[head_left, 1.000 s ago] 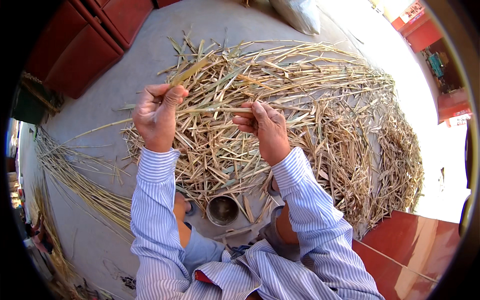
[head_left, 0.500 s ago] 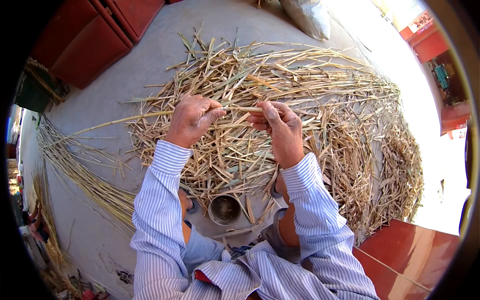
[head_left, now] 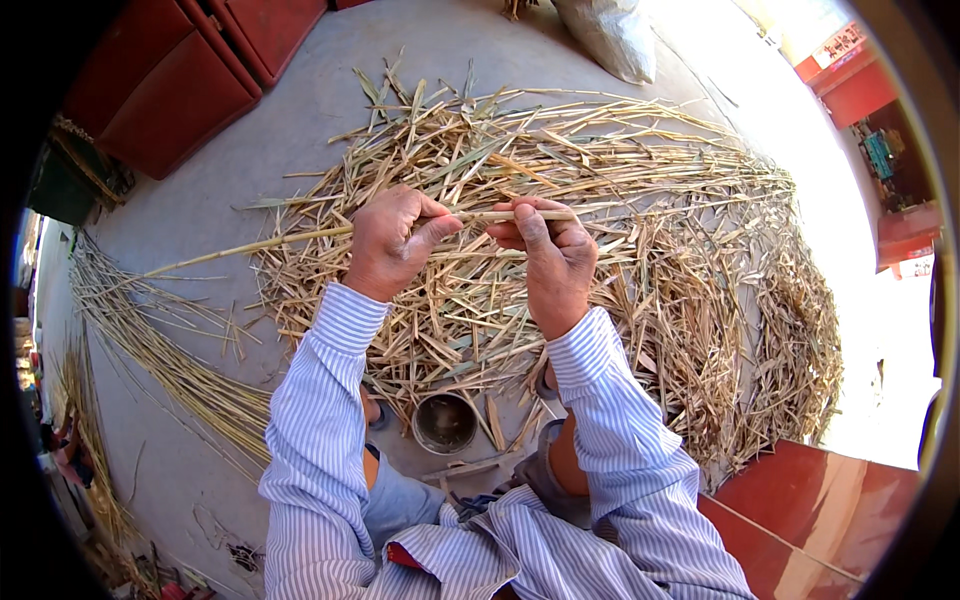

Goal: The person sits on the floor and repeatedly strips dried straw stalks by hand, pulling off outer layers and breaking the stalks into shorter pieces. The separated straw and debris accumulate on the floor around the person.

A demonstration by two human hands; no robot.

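Observation:
A long pale reed stalk (head_left: 250, 245) runs from the floor side at left up through both hands. My left hand (head_left: 385, 245) is closed round it, thumb and forefinger pinching near the front part. Just to the right, my right hand (head_left: 556, 265) grips the stalk's end section between thumb and fingers, and a short end pokes out past the fingers. Whether that end is bare stalk or its leaf sheath, I cannot tell. Both hands hover over a wide heap of dry leaf sheaths and stalks (head_left: 450, 310).
A bundle of long thin stalks (head_left: 190, 370) lies at left. Between my feet stands a round metal pot (head_left: 445, 423). Red furniture (head_left: 160, 90) is at the far left, a pale sack (head_left: 610, 35) at the back, and a red panel (head_left: 770, 500) at the lower right.
The right hand has shifted slightly left and closer to the left hand. More of the stalk's end now shows beyond the right fingers. The left hand has moved slightly right.

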